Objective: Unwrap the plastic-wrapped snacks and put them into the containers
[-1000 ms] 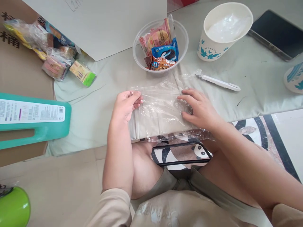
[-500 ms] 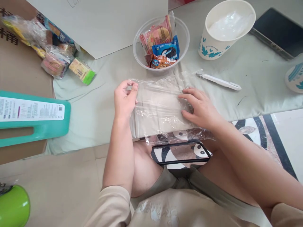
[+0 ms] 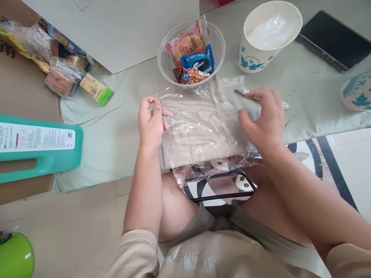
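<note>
A crinkled sheet of clear plastic film (image 3: 199,127) lies on the pale cloth, its near edge hanging over the front. My left hand (image 3: 151,119) pinches the film's upper left corner between thumb and index finger, other fingers loosely apart. My right hand (image 3: 263,119), slightly blurred, hovers off the film's right side with thumb and fingers apart. Its fingertips are over a white utility knife (image 3: 285,105), hiding the handle's middle; the dark tip shows to the left. I cannot tell whether they touch it. Behind the film stands a clear plastic bowl (image 3: 220,46) of wrapped snacks.
A paper cup (image 3: 252,58) with clear plastic inside and a dark phone (image 3: 336,40) are at the back right. Another patterned cup (image 3: 358,92) is at the right edge. Leftward are snack packets (image 3: 97,88), a white panel (image 3: 124,34) and a teal bottle (image 3: 58,162).
My right hand has left the film and moved right and up to the utility knife. The film has slackened, its near left corner drooping lower. My left hand keeps its pinch.
</note>
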`<action>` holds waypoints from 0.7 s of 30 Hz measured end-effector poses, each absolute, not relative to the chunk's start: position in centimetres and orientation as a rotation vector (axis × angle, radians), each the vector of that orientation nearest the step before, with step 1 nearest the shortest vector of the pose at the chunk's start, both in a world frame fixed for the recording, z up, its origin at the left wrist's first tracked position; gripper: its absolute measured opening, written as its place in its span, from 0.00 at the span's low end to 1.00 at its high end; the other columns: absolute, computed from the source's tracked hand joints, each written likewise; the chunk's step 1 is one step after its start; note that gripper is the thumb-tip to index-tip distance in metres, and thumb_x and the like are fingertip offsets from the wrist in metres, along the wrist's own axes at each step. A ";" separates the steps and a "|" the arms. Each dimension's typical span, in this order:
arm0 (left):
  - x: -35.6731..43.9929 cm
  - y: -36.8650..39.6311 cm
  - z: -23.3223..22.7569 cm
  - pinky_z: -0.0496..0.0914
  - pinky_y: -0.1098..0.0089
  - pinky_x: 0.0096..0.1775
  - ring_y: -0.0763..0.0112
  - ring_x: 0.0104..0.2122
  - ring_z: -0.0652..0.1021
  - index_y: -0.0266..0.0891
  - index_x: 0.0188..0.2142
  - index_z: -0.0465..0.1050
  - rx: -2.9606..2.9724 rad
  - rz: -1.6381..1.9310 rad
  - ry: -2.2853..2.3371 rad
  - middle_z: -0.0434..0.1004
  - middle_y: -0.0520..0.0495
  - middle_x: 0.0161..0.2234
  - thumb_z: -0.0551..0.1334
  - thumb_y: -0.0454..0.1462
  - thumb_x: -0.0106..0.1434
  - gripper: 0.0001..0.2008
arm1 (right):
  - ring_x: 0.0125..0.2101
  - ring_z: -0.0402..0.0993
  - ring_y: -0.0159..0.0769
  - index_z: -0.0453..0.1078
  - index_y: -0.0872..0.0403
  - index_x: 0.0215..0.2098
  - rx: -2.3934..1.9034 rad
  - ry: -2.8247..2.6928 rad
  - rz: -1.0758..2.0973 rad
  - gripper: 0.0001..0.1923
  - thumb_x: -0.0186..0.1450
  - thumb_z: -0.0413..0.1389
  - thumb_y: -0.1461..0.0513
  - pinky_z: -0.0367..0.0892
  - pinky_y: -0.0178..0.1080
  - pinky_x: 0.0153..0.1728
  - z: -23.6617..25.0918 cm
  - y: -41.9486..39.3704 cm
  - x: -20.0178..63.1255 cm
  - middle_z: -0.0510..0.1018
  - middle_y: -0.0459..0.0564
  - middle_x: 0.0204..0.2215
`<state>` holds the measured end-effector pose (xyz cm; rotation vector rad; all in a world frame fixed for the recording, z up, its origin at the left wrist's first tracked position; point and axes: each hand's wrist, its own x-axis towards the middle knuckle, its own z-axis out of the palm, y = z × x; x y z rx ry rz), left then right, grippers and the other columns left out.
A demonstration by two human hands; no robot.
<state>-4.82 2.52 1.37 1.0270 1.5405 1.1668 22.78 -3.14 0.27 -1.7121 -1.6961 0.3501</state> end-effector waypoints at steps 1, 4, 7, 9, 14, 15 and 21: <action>-5.0 2.5 1.3 0.53 0.74 0.17 0.79 0.20 0.73 0.47 0.41 0.69 1.060 1.207 1.538 0.71 0.55 0.27 0.69 0.59 0.61 0.23 | 0.60 0.71 0.59 0.67 0.49 0.57 -1.772 -1.639 0.295 0.22 0.65 0.57 0.62 0.63 0.67 0.63 0.1 -2.8 23.0 0.76 0.61 0.55; -5.4 2.5 1.3 0.55 0.73 0.18 0.78 0.23 0.75 0.48 0.40 0.68 1.165 1.296 1.528 0.69 0.55 0.27 0.69 0.59 0.61 0.23 | 0.60 0.69 0.64 0.67 0.52 0.58 -1.904 -1.574 0.239 0.27 0.62 0.62 0.58 0.62 0.70 0.62 -0.8 -1.7 23.4 0.73 0.64 0.57; -5.5 2.2 1.5 0.55 0.73 0.19 0.78 0.21 0.73 0.48 0.40 0.67 1.226 1.306 1.497 0.65 0.56 0.24 0.66 0.59 0.64 0.21 | 0.62 0.65 0.67 0.74 0.52 0.50 -1.950 -1.597 0.242 0.18 0.62 0.63 0.58 0.58 0.71 0.63 -1.4 -1.3 23.3 0.72 0.64 0.58; -5.5 2.0 1.7 0.56 0.72 0.19 0.79 0.21 0.72 0.49 0.41 0.66 1.238 1.311 1.488 0.65 0.56 0.24 0.65 0.57 0.67 0.19 | 0.63 0.63 0.68 0.76 0.52 0.43 -1.932 -1.646 0.272 0.10 0.63 0.61 0.59 0.56 0.73 0.63 -1.5 -1.3 23.2 0.72 0.63 0.58; -5.8 2.0 1.7 0.53 0.72 0.22 0.85 0.22 0.73 0.46 0.43 0.63 1.299 1.410 1.539 0.70 0.58 0.30 0.58 0.50 0.76 0.13 | 0.58 0.71 0.60 0.74 0.49 0.37 -1.779 -1.644 0.310 0.06 0.68 0.55 0.59 0.63 0.69 0.61 -1.3 -1.3 23.9 0.78 0.59 0.50; -5.9 2.0 1.7 0.53 0.72 0.22 0.86 0.23 0.74 0.45 0.43 0.62 1.315 1.425 1.546 0.71 0.58 0.31 0.57 0.49 0.76 0.12 | 0.55 0.73 0.57 0.74 0.48 0.39 -1.741 -1.607 0.325 0.06 0.69 0.55 0.59 0.67 0.67 0.59 -1.1 -1.2 24.0 0.79 0.57 0.47; -5.8 2.0 2.1 0.54 0.71 0.22 0.87 0.22 0.72 0.45 0.42 0.59 1.359 1.524 1.525 0.74 0.58 0.37 0.58 0.46 0.76 0.10 | 0.30 0.78 0.37 0.64 0.47 0.39 -1.579 -1.202 0.643 0.04 0.69 0.56 0.58 0.76 0.45 0.37 -0.4 -1.3 23.4 0.79 0.47 0.35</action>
